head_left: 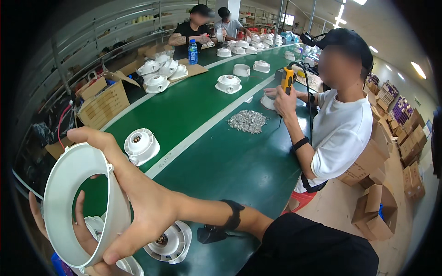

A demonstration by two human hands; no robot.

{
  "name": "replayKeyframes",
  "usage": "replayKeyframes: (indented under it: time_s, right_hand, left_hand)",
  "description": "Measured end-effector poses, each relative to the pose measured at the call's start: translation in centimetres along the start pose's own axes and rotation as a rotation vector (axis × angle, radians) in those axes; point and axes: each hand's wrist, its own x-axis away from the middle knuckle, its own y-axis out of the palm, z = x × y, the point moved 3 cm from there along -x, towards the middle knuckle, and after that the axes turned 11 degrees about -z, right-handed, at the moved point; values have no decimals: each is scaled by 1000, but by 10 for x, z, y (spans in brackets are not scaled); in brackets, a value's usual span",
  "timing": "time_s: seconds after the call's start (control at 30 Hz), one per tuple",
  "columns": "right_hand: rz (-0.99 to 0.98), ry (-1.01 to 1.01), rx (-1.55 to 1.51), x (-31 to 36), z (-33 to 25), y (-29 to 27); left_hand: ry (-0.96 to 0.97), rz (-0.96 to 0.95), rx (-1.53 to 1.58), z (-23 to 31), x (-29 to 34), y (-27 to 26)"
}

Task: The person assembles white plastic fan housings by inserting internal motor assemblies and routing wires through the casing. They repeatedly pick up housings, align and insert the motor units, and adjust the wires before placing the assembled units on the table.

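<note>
My right hand (152,202) reaches across from the lower right and grips a white plastic ring-shaped housing (120,216), tilted with its wide opening towards me. The index finger lies along the upper rim and the thumb presses the lower side. My left hand (82,223) is behind and below the ring, mostly hidden by it. Its visible fingers are spread, one through the opening and one left of the rim; whether they touch the ring is unclear. Just under my right wrist sits a round white motor housing (170,244) with a copper-coloured centre. Another white housing (141,146) lies farther up the belt.
A pile of small metal screws (248,121) lies on the green table (221,165). To the right, a co-worker holds a yellow power screwdriver (287,82) over a white part. More white housings (228,84), a blue bottle (193,52) and cardboard boxes (103,103) stand farther off.
</note>
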Motion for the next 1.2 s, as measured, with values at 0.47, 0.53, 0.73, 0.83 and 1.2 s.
replayKeyframes:
  time_s: [0.47, 0.53, 0.73, 0.83, 1.2]
  right_hand:
    - [98, 25, -113, 4, -10, 2]
    - [88, 105, -170, 4, -10, -1]
    - [-128, 52, 110, -1, -9, -19]
    - [-55, 116, 8, -1, -8, -20]
    - [-48, 58, 390, -3, -10, -12]
  left_hand:
    - [-48, 49, -4, 24, 6, 6]
    - [-23, 42, 20, 19, 6, 8]
    - [26, 1, -130, 20, -3, 6]
    - [31, 13, 105, 11, -5, 10]
    - [235, 68, -122, 12, -13, -19]
